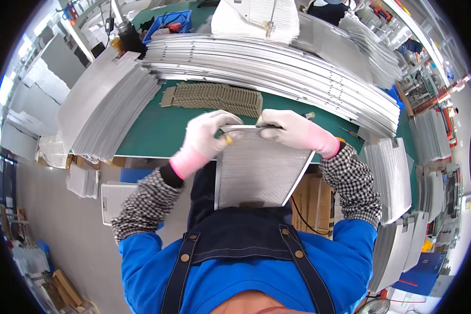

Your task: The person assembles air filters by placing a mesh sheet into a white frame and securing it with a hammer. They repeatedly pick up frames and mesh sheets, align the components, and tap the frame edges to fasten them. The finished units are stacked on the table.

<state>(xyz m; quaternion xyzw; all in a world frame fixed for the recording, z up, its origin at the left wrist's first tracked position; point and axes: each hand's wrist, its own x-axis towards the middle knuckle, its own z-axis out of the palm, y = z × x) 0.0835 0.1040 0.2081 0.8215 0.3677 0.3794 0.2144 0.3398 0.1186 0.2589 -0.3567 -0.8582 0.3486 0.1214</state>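
A silver framed mesh filter panel (pixel 259 167) leans from the green table's front edge toward my apron. My left hand (pixel 206 136), in a white glove with a pink cuff, is closed at the panel's far left corner. A small yellow-ended tool (pixel 228 139) shows between its fingers; the rest of it is hidden. My right hand (pixel 288 128), gloved the same way, pinches the far edge of the panel near its right corner. Something thin and dark shows under those fingers, too small to name. Just beyond both hands lies a row of grey-brown strips (pixel 214 98).
Long metal frame strips (pixel 277 68) are stacked across the green table (pixel 152 128). Stacks of mesh sheets stand at the left (pixel 107 104) and right (pixel 387 178). A blue bin (pixel 167 25) sits at the back left. A screwdriver (pixel 350 133) lies right of my right hand. Cardboard (pixel 314 201) stands under the table.
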